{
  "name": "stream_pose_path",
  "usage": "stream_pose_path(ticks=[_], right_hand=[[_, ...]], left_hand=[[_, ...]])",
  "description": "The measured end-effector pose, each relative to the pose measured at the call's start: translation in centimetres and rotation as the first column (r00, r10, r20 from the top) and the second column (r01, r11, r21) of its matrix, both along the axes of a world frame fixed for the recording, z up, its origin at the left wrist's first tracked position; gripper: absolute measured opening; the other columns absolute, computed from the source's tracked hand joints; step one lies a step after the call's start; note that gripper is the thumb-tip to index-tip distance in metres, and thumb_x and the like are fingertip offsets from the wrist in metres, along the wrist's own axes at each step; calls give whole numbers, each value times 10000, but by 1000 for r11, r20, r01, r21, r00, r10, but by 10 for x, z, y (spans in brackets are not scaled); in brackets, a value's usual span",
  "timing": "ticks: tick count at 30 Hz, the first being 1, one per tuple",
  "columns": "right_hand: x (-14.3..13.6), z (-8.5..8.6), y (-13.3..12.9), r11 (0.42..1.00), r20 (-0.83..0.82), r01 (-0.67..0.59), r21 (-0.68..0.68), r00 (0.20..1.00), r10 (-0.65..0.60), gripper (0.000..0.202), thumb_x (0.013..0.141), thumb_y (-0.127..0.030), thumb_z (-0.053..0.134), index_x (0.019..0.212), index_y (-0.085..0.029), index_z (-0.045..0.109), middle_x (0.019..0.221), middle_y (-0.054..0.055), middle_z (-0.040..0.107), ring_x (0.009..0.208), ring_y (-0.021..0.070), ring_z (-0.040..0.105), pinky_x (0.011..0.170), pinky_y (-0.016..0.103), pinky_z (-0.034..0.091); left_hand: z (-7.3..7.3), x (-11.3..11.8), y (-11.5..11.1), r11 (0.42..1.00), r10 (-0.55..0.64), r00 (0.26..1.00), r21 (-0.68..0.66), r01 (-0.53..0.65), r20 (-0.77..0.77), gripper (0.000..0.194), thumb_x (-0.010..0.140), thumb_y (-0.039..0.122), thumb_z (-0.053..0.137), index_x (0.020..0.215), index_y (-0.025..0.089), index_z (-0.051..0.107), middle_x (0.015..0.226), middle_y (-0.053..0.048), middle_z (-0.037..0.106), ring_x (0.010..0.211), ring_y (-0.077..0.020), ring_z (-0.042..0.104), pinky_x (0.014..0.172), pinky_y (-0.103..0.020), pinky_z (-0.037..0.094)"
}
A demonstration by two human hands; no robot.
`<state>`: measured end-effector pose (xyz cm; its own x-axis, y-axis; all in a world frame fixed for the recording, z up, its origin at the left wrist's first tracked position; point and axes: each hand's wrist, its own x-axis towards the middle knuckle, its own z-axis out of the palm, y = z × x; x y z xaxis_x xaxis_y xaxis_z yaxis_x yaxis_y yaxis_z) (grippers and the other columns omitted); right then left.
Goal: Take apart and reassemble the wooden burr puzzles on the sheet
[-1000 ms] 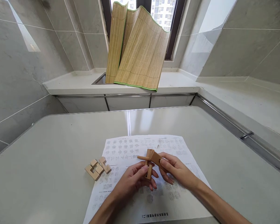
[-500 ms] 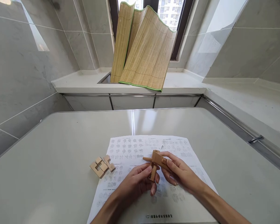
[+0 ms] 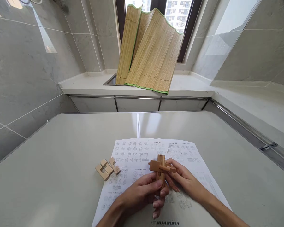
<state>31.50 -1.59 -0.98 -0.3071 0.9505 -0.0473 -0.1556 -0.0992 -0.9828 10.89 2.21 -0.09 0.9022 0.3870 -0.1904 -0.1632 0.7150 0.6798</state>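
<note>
A brown wooden interlocking puzzle (image 3: 161,164), made of crossed bars, is held above the printed sheet (image 3: 132,151). My left hand (image 3: 148,191) grips its lower upright bar between thumb and fingers. On the right side, my right hand (image 3: 183,176) has its fingers closed around the end of a crosswise bar, with the fingertips partly behind the wood. Left of the hands, several lighter notched wooden pieces (image 3: 107,168) lie together, partly over the sheet's left edge.
The sheet lies on a pale table (image 3: 68,151) with a seam down its middle. Behind the table, a folded bamboo mat (image 3: 153,53) leans at the window above a white ledge (image 3: 85,85). Grey tiled walls stand on both sides.
The puzzle has been turned in my hands, so its lower bar stands more upright and the crosswise bars lie flatter. The whole view has shifted slightly, moving the scene to the right.
</note>
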Motion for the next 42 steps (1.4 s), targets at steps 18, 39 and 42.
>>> stream_pose_path(ticks=[18,39,42], right_hand=[[11,-6,4,994,-78,-96,-62,993,91,354,1046,-529,561,1106,-185,624,725,-18,601,468,72,381,523,256,325],[33,-13,25,782,-317,498,-374,724,-613,246,915,-381,777,886,-232,584,629,-57,555,436,66,412,376,162,438],[49,-21,30,783,-381,492,-379,688,-617,240,906,-354,788,896,-223,587,658,-53,555,475,70,453,400,152,479]], left_hand=[[-3,6,-3,985,86,993,154,-73,-79,506,932,672,623,899,174,541,575,66,550,356,-61,463,424,-213,351],[4,7,6,950,313,942,57,-308,-124,552,909,711,621,827,166,579,576,61,475,431,-63,342,508,-242,309],[5,6,6,951,308,944,61,-303,-117,526,904,681,652,830,165,586,596,56,478,460,-69,355,535,-245,323]])
